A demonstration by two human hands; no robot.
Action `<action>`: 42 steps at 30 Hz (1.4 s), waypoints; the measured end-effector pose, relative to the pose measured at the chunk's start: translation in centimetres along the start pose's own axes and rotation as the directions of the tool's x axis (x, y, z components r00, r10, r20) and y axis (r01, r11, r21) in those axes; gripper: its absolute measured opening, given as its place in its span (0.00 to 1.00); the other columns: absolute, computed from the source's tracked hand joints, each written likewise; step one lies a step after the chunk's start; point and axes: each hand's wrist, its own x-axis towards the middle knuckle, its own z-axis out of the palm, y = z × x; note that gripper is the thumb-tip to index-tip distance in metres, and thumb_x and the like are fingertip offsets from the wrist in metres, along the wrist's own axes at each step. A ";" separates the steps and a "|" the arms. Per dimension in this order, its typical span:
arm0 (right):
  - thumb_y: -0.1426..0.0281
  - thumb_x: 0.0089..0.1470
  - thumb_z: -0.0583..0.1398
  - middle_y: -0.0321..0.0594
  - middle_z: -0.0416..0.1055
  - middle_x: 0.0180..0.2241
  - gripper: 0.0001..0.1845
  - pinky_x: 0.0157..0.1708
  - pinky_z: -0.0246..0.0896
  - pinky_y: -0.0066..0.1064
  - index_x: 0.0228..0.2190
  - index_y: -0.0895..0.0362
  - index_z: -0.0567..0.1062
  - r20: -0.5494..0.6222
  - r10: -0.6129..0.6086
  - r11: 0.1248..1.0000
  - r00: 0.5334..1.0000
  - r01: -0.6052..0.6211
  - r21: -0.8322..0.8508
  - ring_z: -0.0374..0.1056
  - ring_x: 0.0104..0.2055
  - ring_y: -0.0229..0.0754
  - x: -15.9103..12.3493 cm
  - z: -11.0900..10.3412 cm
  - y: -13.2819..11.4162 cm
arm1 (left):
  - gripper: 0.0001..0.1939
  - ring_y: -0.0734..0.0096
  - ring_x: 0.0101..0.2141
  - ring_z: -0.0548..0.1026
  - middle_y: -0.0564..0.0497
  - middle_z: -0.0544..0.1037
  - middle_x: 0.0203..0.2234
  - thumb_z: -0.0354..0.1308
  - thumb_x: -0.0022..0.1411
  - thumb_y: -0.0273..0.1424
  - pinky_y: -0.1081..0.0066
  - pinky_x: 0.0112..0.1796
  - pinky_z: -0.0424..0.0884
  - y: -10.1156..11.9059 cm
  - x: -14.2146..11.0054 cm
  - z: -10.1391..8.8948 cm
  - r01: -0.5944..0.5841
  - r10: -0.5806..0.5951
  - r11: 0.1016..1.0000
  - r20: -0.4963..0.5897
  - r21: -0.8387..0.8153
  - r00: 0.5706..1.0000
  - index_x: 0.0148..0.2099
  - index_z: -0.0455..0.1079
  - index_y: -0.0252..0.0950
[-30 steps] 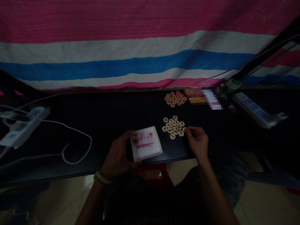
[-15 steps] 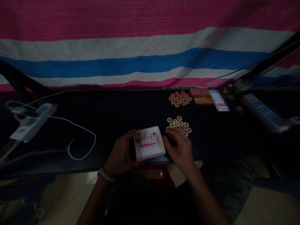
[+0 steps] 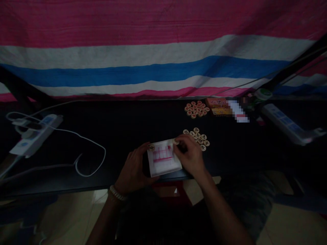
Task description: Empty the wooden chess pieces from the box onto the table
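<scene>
My left hand (image 3: 135, 165) is closed around the left side of a shallow white box (image 3: 166, 167), which is slightly tilted. Pink lines mark the inside of the box, and a Chinese chess piece (image 3: 151, 147) lies in its upper left corner. At the upper right corner, the fingers of my right hand (image 3: 190, 153) pinch a pale chess piece (image 3: 176, 142), just over the rim. Behind that hand lies a group of black-marked chess pieces (image 3: 203, 137), partly covered by it. Farther back sits a cluster of red-marked pieces (image 3: 196, 109).
An orange printed box (image 3: 217, 106) stands right of the red-marked pieces. A power strip (image 3: 35, 134) with a looping white cable (image 3: 103, 149) lies left on the black table (image 3: 114, 126). Another power strip (image 3: 286, 124) is at right. A striped sheet (image 3: 153, 73) hangs behind.
My right hand has moved left and up from beside the black-marked group to the white box's upper right corner, with a piece in its fingers. The box has tilted slightly in my left hand.
</scene>
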 end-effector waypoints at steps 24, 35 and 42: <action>0.63 0.62 0.63 0.46 0.76 0.43 0.10 0.50 0.69 0.44 0.43 0.54 0.79 -0.100 0.023 0.968 0.995 -0.047 -0.246 0.73 0.47 0.51 2.0 -4.2 3.6 | 0.64 0.37 0.64 0.69 0.35 0.66 0.68 0.81 0.45 0.38 0.41 0.62 0.68 0.1 0.1 0.0 0.002 -0.002 1.000 0.003 -0.004 1.000 0.75 0.45 0.42; 0.75 0.68 0.56 0.49 0.74 0.46 0.11 0.44 0.73 0.42 0.47 0.58 0.77 0.458 0.049 0.922 0.888 0.136 -0.361 0.73 0.46 0.50 0.6 7.3 -5.1 | 0.60 0.38 0.66 0.68 0.34 0.65 0.69 0.79 0.50 0.42 0.40 0.61 0.69 -0.3 0.0 0.3 -0.028 0.026 0.999 -0.033 -0.046 0.999 0.75 0.47 0.42; 0.77 0.65 0.57 0.50 0.73 0.48 0.11 0.48 0.72 0.42 0.47 0.58 0.76 0.401 0.078 0.960 0.913 0.040 -0.277 0.71 0.49 0.51 0.4 8.0 -5.2 | 0.61 0.37 0.66 0.67 0.33 0.64 0.69 0.78 0.51 0.42 0.40 0.62 0.68 -0.4 -0.1 0.5 -0.034 0.033 0.999 -0.044 -0.032 0.999 0.76 0.45 0.41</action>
